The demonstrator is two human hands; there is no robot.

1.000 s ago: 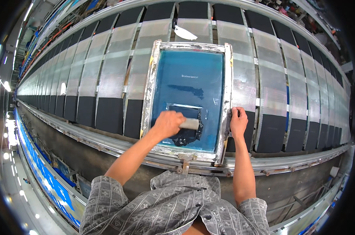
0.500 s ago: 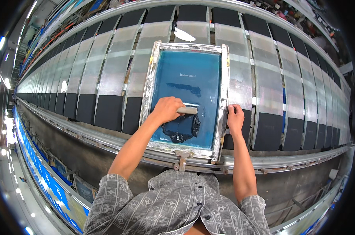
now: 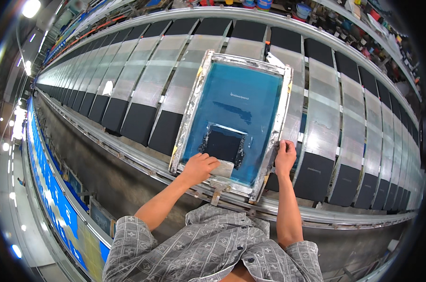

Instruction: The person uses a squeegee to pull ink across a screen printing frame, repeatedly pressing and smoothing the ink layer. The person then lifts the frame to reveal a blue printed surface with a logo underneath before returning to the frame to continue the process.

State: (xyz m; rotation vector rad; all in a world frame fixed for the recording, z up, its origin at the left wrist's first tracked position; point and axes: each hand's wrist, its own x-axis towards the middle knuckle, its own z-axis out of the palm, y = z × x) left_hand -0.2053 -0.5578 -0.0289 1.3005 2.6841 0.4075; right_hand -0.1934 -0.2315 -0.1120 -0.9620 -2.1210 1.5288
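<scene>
A screen-printing frame [image 3: 286, 96] with worn, pale rails and blue mesh [image 3: 248, 84] lies slightly tilted in front of me. Near its close end, my left hand [image 3: 201, 168] is closed round a squeegee [image 3: 223, 168] with a pale handle. Its blade is hidden, low against the mesh. Just beyond it, a dark rectangle [image 3: 223, 144] shows in the mesh, with black ink [image 3: 241, 151] smeared along its sides. At the right rail, my right hand [image 3: 285, 157] has its fingers pinched on the frame's edge.
A long row of metal printing boards [image 3: 318, 105] bears black cloth pieces [image 3: 314, 175], some at right with small pale prints. A metal rail [image 3: 311, 214] runs along the near side. A white scrap [image 3: 275, 60] sticks out behind the frame. Buckets [image 3: 302, 10] stand far back.
My left hand has drawn the squeegee toward me, from mid-mesh to the near end. The view has turned, and the frame sits farther left relative to the white scrap.
</scene>
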